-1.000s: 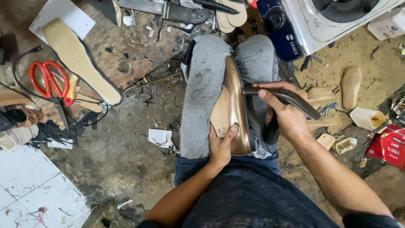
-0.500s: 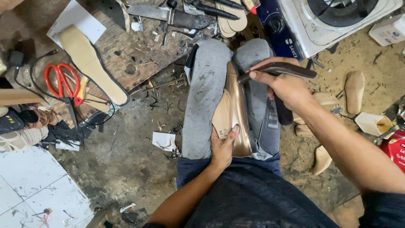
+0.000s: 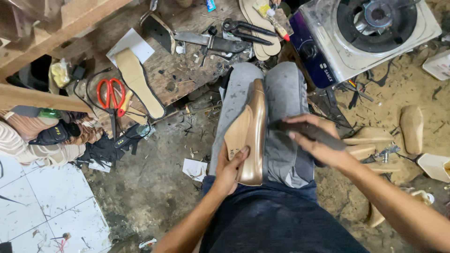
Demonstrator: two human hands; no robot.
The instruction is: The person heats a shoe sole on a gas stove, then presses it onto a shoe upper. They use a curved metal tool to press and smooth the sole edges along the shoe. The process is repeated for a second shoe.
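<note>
The left hand point(image 3: 230, 169) clasps the heel end of a gold shoe point(image 3: 251, 136), thumb pressed onto its tan sole and fingers curled under, pinning it lengthwise along the lap between the grey-trousered knees point(image 3: 286, 89). The right hand point(image 3: 315, 143) is wrapped tight around the handle of a dark flat tool point(image 3: 307, 132), whose tip meets the shoe's right flank about midway. To work this edge well, the left hand should probably keep the shoe from rocking on the thighs, while the tool runs in short, even strokes kept flat to the side, so the shiny upper is not scuffed. The shoe is slim and pointed, with a smooth metallic gold upper, toe aimed away from the body toward the near edge of the low wooden workbench point(image 3: 187, 75). On that bench, toward its left end, lie red-handled scissors point(image 3: 110, 96) and a tan insole point(image 3: 138, 82).
</note>
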